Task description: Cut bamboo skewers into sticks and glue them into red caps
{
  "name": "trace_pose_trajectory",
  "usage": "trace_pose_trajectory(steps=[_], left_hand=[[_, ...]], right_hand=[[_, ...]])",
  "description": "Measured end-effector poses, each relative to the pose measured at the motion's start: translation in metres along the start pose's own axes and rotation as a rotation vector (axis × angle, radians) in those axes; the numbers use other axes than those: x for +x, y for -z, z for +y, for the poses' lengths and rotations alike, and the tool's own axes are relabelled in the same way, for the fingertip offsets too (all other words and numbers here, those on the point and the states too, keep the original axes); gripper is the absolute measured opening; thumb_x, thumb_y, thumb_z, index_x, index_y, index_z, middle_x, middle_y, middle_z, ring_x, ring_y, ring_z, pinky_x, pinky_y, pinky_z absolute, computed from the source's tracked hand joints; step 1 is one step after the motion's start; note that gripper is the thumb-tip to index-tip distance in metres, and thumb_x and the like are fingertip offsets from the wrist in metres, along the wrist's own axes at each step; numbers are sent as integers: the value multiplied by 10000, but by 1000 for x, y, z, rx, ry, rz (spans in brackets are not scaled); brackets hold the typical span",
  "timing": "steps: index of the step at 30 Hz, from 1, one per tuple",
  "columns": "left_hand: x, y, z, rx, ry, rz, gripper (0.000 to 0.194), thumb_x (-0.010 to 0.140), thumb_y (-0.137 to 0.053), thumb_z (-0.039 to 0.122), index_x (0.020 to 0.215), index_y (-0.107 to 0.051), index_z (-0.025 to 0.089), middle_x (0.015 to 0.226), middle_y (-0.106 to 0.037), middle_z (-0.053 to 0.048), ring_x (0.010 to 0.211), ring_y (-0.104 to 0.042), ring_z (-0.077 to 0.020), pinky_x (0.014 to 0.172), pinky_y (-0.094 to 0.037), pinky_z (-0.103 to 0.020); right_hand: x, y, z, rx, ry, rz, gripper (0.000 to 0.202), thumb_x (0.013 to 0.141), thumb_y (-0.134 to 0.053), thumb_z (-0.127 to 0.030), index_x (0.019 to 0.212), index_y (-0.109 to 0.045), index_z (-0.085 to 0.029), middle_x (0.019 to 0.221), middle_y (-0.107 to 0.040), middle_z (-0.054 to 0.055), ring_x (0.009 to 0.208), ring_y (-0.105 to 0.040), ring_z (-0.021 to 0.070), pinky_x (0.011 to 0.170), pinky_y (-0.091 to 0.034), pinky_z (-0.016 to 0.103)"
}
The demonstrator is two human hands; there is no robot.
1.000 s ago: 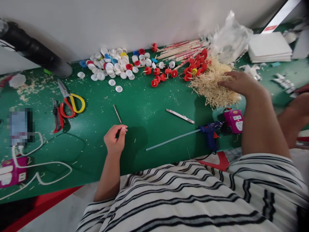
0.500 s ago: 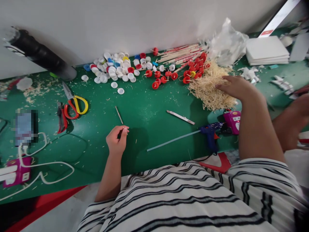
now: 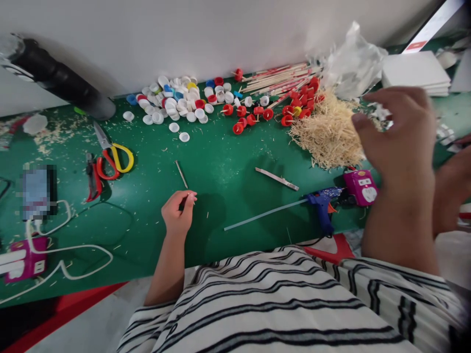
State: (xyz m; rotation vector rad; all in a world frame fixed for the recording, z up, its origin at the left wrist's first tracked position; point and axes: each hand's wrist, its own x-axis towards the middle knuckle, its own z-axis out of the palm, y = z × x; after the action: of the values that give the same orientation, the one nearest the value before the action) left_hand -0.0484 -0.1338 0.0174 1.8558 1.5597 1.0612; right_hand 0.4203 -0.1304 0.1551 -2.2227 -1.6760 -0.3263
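My left hand point(image 3: 179, 211) rests low over the table with thumb and fingertips pinched; whatever sits between them is too small to make out. A thin metal nail-like rod point(image 3: 181, 174) lies just beyond its fingertips. My right hand point(image 3: 401, 127) is raised at the right, thumb and fingers apart, and I see nothing between them. Beside its thumb is a heap of pale wood shavings point(image 3: 331, 135). Red bottle caps with sticks through them point(image 3: 303, 103) lie against the heap's left side. A narrow flat metal strip point(image 3: 276, 179) lies between my hands.
A blue glue gun point(image 3: 322, 206) with a long glue stick lies near a pink power socket point(image 3: 360, 188). Scissors point(image 3: 114, 154), pliers point(image 3: 93, 179), a black bottle point(image 3: 62, 78) and a phone point(image 3: 37, 191) are at left. Loose caps point(image 3: 176, 103) and wooden sticks point(image 3: 275, 78) line the wall. Another person's arm point(image 3: 454, 181) shows at right.
My right hand has lifted off the wood shavings and come back up and to the right, its fingers apart. My left hand has stayed in place, still pinched.
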Motion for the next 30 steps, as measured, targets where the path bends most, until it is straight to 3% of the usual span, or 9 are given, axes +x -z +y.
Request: trace_pose_trajectory(steps=[2, 4, 6, 9, 12, 17, 22, 30], left_hand=[[0, 0, 1, -13, -3, 6, 292, 1025, -624, 398, 913, -805, 198, 828, -800, -61, 749, -738, -160, 713, -578, -276], [0, 0, 2, -21, -14, 13, 279, 1023, -631, 382, 909, -806, 197, 824, -799, -59, 743, -732, -156, 703, -569, -272], [0, 0, 3, -18, -22, 20, 278, 1028, -628, 375, 913, -807, 195, 829, -802, -60, 749, -733, -155, 703, -566, -272], [0, 1, 4, -5, -26, 26, 285, 1033, -617, 375, 931, -811, 192, 846, -809, -62, 771, -747, -160, 730, -579, -281], [-1, 1, 3, -18, -40, 39, 276, 1027, -629, 372, 953, -819, 187, 867, -822, -64, 785, -761, -159, 748, -592, -284], [-2, -2, -5, -95, -3, 67, 229, 1007, -689, 374, 1005, -842, 203, 905, -844, -50, 785, -777, -144, 774, -616, -276], [-4, -6, -5, -313, 132, 107, 259, 973, -752, 443, 1008, -854, 208, 944, -856, -51, 778, -804, -138, 776, -662, -265], [3, -8, 1, -691, 302, 165, 257, 869, -853, 467, 938, -874, 220, 891, -861, -56, 792, -828, -182, 734, -688, -294]], right_hand=[[-21, -5, -25, 232, 109, -41, 398, 1049, -573, -526, 1365, -734, -346, 1426, -727, 89, 1406, -649, 336, 1187, -514, 566], [-43, -18, -50, 364, 200, -162, 347, 1080, -535, -507, 1359, -732, -445, 1422, -723, 34, 1395, -655, 309, 1214, -496, 583], [-63, -39, -68, 378, 268, -330, 380, 1070, -539, -504, 1414, -696, -546, 1441, -704, 6, 1386, -646, 337, 1177, -503, 649], [-83, -70, -81, 303, 285, -463, 444, 1029, -584, -457, 1452, -701, -522, 1459, -688, 39, 1319, -643, 398, 1065, -542, 671], [-89, -91, -82, 236, 252, -468, 386, 1012, -601, -397, 1355, -777, -408, 1390, -707, 101, 1212, -650, 412, 990, -562, 634], [-88, -99, -79, 217, 178, -442, 250, 997, -604, -302, 1119, -816, -249, 1184, -750, 124, 1058, -660, 336, 894, -556, 498], [-90, -100, -86, 236, 112, -430, 188, 958, -634, -246, 1063, -788, -227, 1128, -758, 104, 1047, -658, 303, 812, -511, 407], [-91, -100, -94, 343, 48, -425, 187, 949, -657, -258, 1091, -769, -215, 1120, -756, 97, 898, -668, 241, 757, -488, 361]])
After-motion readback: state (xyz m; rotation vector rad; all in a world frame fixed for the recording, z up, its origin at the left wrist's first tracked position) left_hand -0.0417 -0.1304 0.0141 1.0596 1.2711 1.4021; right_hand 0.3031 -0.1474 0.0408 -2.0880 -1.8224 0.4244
